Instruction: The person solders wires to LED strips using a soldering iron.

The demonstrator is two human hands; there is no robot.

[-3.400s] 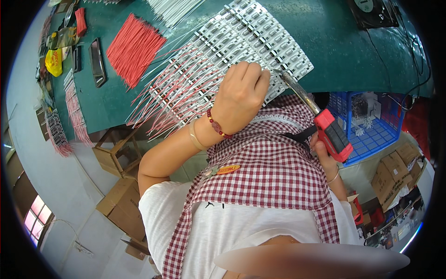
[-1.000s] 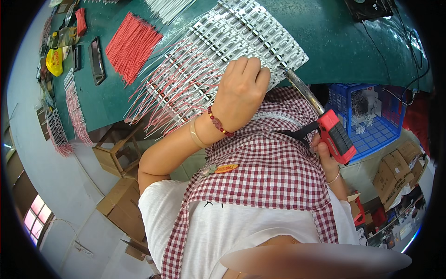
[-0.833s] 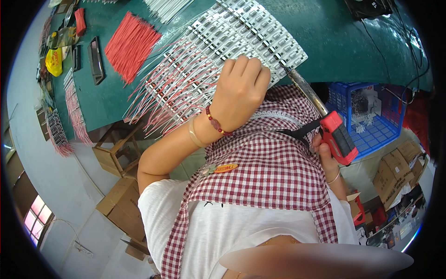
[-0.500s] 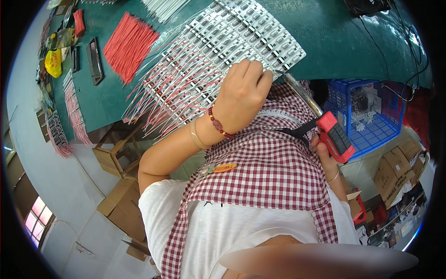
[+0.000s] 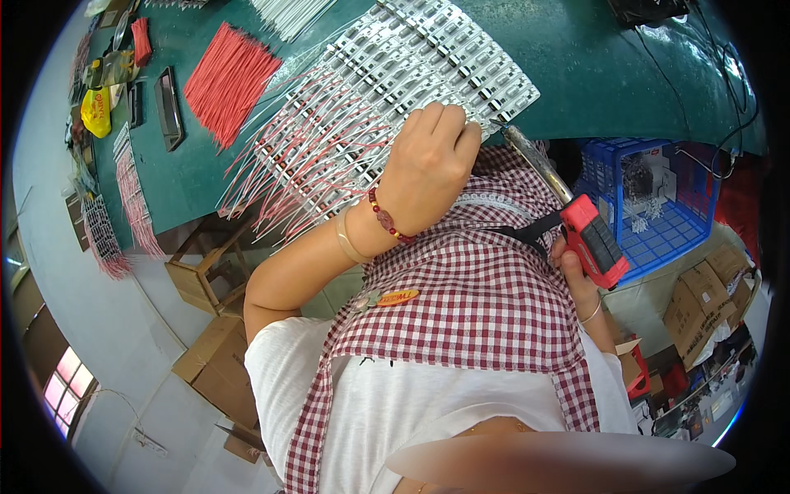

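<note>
My left hand [image 5: 434, 165], with a beaded bracelet and a bangle at the wrist, is closed over the near edge of a sheet of silvery metal parts [image 5: 444, 49] set in rows. Its fingertips are turned away, so what they pinch is hidden. Red and white wires [image 5: 304, 156] stick out from the left part of the rows. My right hand [image 5: 576, 276] is wrapped round the red and black handle of a soldering iron [image 5: 594, 239]. The iron's metal barrel slants up and left, and its tip lies just right of my left fingers, by the sheet's near edge.
On the green table [image 5: 592, 74] lie a red wire bundle [image 5: 229, 86], a white wire bundle [image 5: 290, 12], a phone [image 5: 169, 109] and a yellow bag [image 5: 95, 113]. A blue plastic crate [image 5: 666, 239] stands right, below the table edge. Cardboard boxes [image 5: 699, 309] are on the floor. Black cables run at far right.
The soldering iron's tip has shifted slightly right, away from my left fingers. The metal sheet has moved very little, and my left hand stays almost in place.
</note>
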